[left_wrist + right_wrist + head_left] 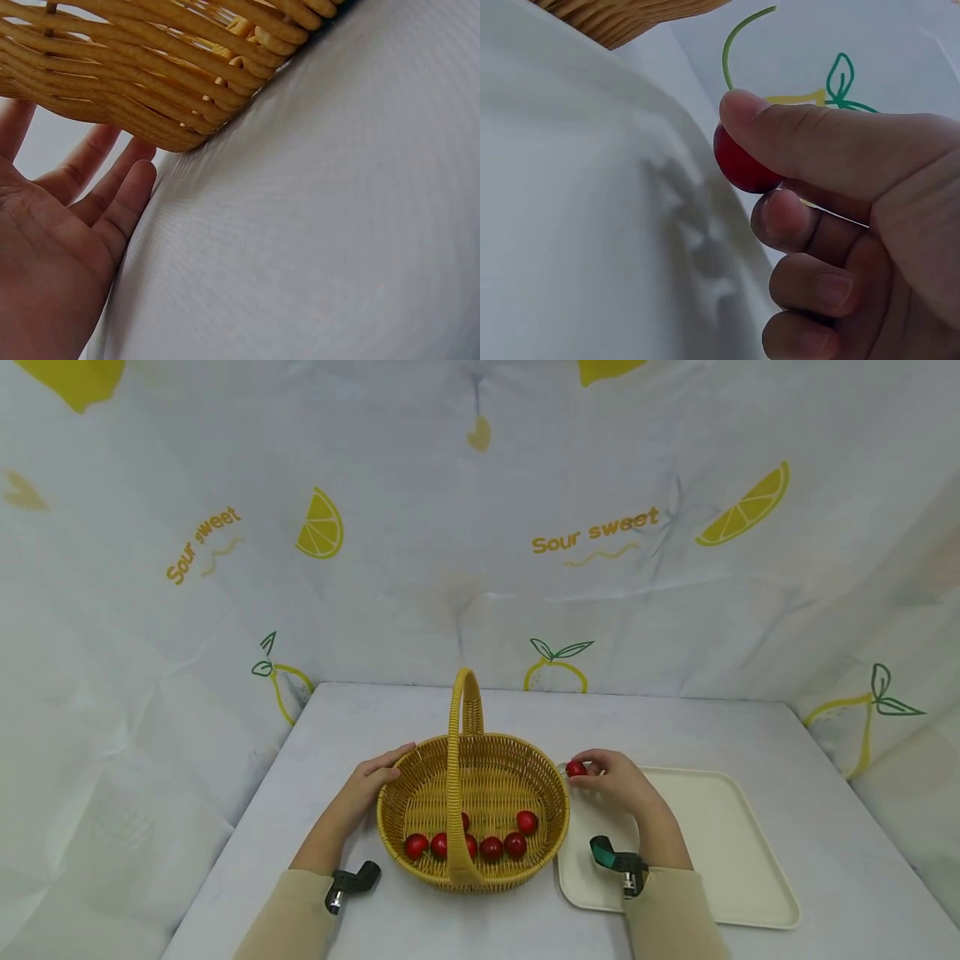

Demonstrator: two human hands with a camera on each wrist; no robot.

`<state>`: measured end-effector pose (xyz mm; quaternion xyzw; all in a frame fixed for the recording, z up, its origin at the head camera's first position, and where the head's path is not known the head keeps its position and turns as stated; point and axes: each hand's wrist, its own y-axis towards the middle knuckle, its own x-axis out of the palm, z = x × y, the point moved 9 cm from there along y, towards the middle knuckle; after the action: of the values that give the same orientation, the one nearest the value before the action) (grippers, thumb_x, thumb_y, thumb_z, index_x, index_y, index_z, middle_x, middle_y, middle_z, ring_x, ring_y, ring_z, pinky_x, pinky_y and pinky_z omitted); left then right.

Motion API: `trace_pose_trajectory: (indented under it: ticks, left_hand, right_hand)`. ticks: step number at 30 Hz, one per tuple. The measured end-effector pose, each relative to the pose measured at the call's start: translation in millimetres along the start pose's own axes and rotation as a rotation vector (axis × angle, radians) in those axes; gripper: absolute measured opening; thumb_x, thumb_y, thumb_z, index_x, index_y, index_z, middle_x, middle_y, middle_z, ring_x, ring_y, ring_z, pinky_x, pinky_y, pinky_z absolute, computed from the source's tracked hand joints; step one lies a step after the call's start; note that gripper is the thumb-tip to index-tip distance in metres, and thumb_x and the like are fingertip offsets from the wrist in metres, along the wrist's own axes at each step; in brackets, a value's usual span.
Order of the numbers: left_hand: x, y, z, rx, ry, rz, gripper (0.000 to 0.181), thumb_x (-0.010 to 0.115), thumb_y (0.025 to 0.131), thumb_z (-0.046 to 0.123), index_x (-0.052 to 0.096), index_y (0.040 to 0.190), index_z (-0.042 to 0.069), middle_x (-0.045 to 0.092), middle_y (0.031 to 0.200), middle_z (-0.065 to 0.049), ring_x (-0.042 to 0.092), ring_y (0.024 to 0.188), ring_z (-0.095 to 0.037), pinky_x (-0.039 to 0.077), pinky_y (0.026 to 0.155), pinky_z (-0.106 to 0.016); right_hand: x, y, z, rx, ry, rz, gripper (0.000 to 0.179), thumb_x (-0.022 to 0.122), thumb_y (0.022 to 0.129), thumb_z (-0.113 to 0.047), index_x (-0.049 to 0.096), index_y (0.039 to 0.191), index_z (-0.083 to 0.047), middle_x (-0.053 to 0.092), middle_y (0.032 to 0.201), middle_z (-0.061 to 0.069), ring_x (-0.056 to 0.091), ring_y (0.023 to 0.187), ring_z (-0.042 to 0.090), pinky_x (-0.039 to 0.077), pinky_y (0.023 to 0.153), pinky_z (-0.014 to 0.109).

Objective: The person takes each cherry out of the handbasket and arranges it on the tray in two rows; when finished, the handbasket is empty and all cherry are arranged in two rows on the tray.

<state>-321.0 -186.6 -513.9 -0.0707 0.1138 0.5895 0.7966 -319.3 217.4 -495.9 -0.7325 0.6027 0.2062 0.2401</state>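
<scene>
In the head view, my left hand (372, 777) rests against the left side of a wicker basket (551, 777) with a tall arched handle. The left wrist view has that hand (56, 232) with its fingers fairly straight along the woven outer wall (127, 82). Several dark red cherries (491, 849) lie in the basket, mostly along its near side; the handle partly hides some. My right hand (618, 781) pinches one cherry (742, 161) between thumb and fingers, just right of the basket's rim. A curved green stem (729, 52) rises from this cherry.
A cream rectangular tray (731, 843) lies on the white table (360, 706) right of the basket, under my right forearm. A white cloth with lemon prints (420, 568) hangs behind the table. Small black devices (352, 885) are strapped at both wrists.
</scene>
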Motion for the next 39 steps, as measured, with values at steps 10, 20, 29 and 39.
trace_pose_trajectory:
  ticks: [10,20,29,39]
  left_hand:
    - [1.3,0.0,-1.9,-0.017,-0.015,0.0,0.052,0.053,0.098,0.019,0.055,0.15,0.015,0.047,0.157,-0.003,0.031,0.151,-0.03,0.017,0.122,-0.056]
    - [-0.5,-0.5,0.8,-0.026,-0.016,0.018,0.054,0.052,0.096,0.018,0.056,0.15,0.019,0.047,0.156,0.002,0.032,0.151,-0.026,0.017,0.123,-0.055]
    - [-0.5,-1.1,-2.0,-0.033,-0.031,0.019,0.054,0.052,0.096,0.018,0.056,0.15,0.019,0.047,0.156,0.001,0.031,0.151,-0.026,0.016,0.123,-0.054]
    - [0.4,-0.6,-0.7,-0.028,-0.034,0.01,0.054,0.053,0.096,0.019,0.056,0.15,0.019,0.047,0.156,0.001,0.031,0.151,-0.027,0.017,0.123,-0.055]
  right_hand:
    - [18,4.6,5,0.063,-0.069,0.038,0.033,0.077,0.09,-0.022,0.069,0.119,-0.007,0.057,0.086,0.006,0.051,0.081,0.022,0.042,0.071,0.034]
    - [18,4.0,-6,0.057,-0.118,0.029,0.034,0.074,0.092,-0.022,0.063,0.119,-0.004,0.058,0.085,0.007,0.053,0.077,0.021,0.044,0.068,0.035]
    - [3,-2.8,-8,0.058,-0.072,0.019,0.049,0.076,0.091,-0.022,0.058,0.131,-0.001,0.058,0.089,0.008,0.054,0.078,0.022,0.046,0.066,0.034]
    - [-30,-18.9,-33,-0.093,0.011,0.058,0.049,0.076,0.094,-0.025,0.057,0.133,-0.001,0.058,0.089,0.006,0.051,0.077,0.021,0.044,0.062,0.031]
